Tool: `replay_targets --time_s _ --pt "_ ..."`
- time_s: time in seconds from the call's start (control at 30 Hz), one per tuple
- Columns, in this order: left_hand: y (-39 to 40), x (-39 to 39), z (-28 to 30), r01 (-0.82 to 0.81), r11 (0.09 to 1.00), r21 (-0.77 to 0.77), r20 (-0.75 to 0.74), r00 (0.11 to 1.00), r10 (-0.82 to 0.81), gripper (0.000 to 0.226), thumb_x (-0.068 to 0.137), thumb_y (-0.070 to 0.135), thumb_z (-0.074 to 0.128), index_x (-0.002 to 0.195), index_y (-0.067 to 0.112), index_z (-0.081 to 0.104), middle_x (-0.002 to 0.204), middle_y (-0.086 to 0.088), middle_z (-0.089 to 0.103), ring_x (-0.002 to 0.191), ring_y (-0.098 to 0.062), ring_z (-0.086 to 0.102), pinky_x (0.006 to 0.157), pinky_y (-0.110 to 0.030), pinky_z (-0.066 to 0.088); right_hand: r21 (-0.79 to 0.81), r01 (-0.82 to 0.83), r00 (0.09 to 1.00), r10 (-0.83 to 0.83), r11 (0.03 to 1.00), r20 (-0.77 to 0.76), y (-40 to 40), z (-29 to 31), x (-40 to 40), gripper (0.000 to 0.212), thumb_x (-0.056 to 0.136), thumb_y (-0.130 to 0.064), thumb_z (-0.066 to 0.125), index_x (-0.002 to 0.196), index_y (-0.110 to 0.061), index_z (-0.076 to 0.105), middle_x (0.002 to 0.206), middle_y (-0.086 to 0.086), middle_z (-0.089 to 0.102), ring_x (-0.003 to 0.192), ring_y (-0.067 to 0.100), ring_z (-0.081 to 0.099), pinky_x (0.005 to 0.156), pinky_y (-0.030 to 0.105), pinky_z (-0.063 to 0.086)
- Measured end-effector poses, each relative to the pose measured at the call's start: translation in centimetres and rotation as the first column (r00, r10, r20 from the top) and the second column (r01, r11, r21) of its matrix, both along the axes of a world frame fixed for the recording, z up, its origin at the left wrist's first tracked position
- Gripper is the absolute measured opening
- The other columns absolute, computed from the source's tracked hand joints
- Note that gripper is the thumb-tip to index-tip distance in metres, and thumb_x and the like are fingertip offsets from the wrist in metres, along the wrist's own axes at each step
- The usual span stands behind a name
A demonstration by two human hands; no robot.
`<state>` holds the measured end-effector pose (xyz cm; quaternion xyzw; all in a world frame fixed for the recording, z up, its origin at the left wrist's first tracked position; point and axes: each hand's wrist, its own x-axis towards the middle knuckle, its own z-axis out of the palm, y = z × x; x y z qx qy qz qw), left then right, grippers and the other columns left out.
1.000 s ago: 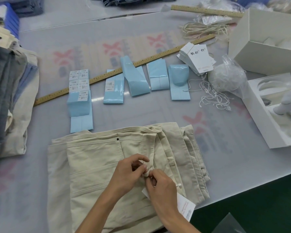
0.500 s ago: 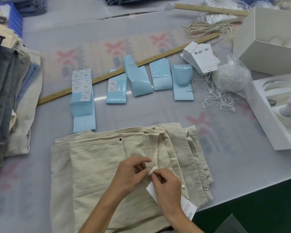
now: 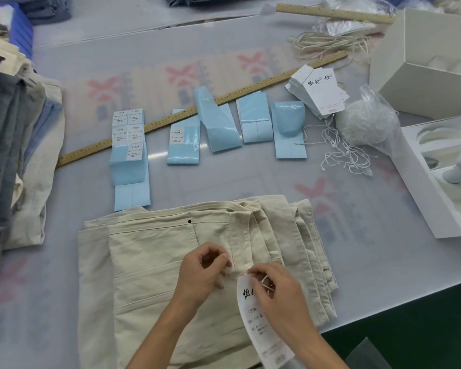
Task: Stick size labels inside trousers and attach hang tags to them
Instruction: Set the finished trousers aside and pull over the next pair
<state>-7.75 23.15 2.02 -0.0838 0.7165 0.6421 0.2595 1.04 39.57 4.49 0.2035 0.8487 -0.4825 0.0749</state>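
Folded beige trousers (image 3: pixel 155 265) lie at the table's near edge, waistband toward the far side. My left hand (image 3: pixel 201 270) pinches one end of a thin white string at a belt loop (image 3: pixel 240 255). My right hand (image 3: pixel 273 288) pinches the other end of the string, looped by its fingers. A white hang tag (image 3: pixel 261 331) with black print hangs from that string and lies flat under my right wrist. Sheets of size labels (image 3: pixel 128 127) on blue backing sit beyond the trousers. A stack of hang tags (image 3: pixel 321 93) lies further right.
A long wooden ruler (image 3: pixel 155 123) crosses the table diagonally. Loose white tag strings (image 3: pixel 341 153) and a plastic bag (image 3: pixel 367 123) lie at right, next to open white boxes (image 3: pixel 421 187). A pile of folded trousers (image 3: pixel 14 145) stands at the left edge.
The hang tag has come out from under my right hand and now lies face up. My two hands have drawn slightly apart with the string between them.
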Motion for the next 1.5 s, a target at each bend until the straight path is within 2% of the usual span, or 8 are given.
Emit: replay_targets --time_s 0.13,0.53,0.7,0.87,1.07,1.27,1.37,1.5 --pt "0.1 -0.8 0.3 -0.095 0.99 0.1 0.04 0.995 0.092 0.017 0.094 0.005 0.068 0.081 0.016 0.072 0.085 -0.013 0.075 0.067 -0.016 0.063 0.047 -0.029 0.049 0.126 -0.069 0.997 0.073 0.99 -0.028 2.4 0.5 1.0 0.034 0.092 -0.011 0.072 0.118 -0.032 0.069 0.096 -0.025 0.064 0.092 0.0 0.062 0.075 0.013 0.051" --pt "2.1 -1.5 0.6 0.015 0.988 0.156 0.056 0.998 -0.024 0.004 0.091 0.001 0.07 0.092 0.002 0.066 0.088 -0.015 0.077 0.063 -0.016 0.062 0.054 -0.024 0.049 0.071 0.104 0.993 -0.099 0.992 -0.069 3.7 0.2 0.6 0.029 0.088 -0.014 0.077 0.093 -0.041 0.069 0.089 -0.025 0.069 0.087 0.004 0.066 0.074 0.02 0.053" --pt "1.4 -1.0 0.2 -0.067 0.986 0.156 0.068 0.996 0.057 0.006 0.089 0.001 0.073 0.091 0.006 0.072 0.084 -0.016 0.076 0.064 -0.016 0.062 0.053 -0.021 0.048 0.256 -0.013 0.971 0.073 0.967 -0.226 1.5 0.1 -3.1 0.012 0.093 -0.017 0.071 0.1 -0.026 0.07 0.085 -0.021 0.059 0.08 0.004 0.057 0.072 0.018 0.047" --pt "0.6 -1.0 0.1 -0.023 0.986 0.167 0.057 0.998 0.014 0.009 0.079 0.012 0.082 0.086 0.014 0.077 0.076 -0.009 0.071 0.062 -0.011 0.058 0.052 -0.023 0.044 0.35 -0.283 0.951 0.308 0.893 -0.016 0.1 -2.0 -6.4 0.008 0.096 -0.021 0.066 0.102 -0.018 0.069 0.099 -0.008 0.057 0.098 0.014 0.049 0.088 0.026 0.043" --pt "0.5 -0.9 0.7 0.066 0.977 0.203 -0.003 0.998 -0.066 0.011 0.078 0.021 0.082 0.082 0.017 0.072 0.094 -0.004 0.078 0.066 -0.005 0.06 0.054 -0.018 0.044 0.344 -0.241 0.962 0.271 0.908 -0.043 0.8 -1.8 -6.2 0.005 0.095 -0.014 0.065 0.098 -0.016 0.07 0.094 -0.004 0.062 0.091 0.016 0.054 0.081 0.033 0.047" --pt "0.8 -1.2 1.0 0.095 0.972 0.214 -0.015 0.995 -0.094 0.013 0.084 0.013 0.077 0.082 0.021 0.067 0.092 -0.014 0.078 0.065 -0.014 0.061 0.053 -0.022 0.046 -0.085 0.103 0.987 -0.112 0.991 -0.116 2.4 -0.9 -5.6 0.02 0.095 -0.008 0.068 0.096 -0.026 0.076 0.093 -0.008 0.069 0.075 0.01 0.069 0.072 0.021 0.055" --pt "1.1 -1.2 0.9 0.128 0.978 0.168 -0.019 0.992 -0.126 0.011 0.084 0.013 0.079 0.085 0.02 0.07 0.088 -0.011 0.078 0.063 -0.014 0.059 0.055 -0.022 0.047 -0.489 0.291 0.946 -0.323 0.822 0.021 2.9 -0.9 -5.7 0.024 0.095 -0.002 0.067 0.1 -0.023 0.079 0.092 0.006 0.077 0.087 0.019 0.075 0.08 0.029 0.061" --pt "1.6 -1.2 0.7 0.107 0.989 0.107 -0.038 0.994 -0.103 0.015 0.086 0.011 0.079 0.089 0.025 0.078 0.082 -0.004 0.077 0.066 -0.009 0.062 0.057 -0.019 0.047 -0.617 0.298 0.939 -0.339 0.728 0.054 3.0 -1.0 -5.3 0.025 0.094 0.001 0.067 0.103 -0.019 0.079 0.098 0.012 0.078 0.1 0.022 0.075 0.085 0.025 0.059"
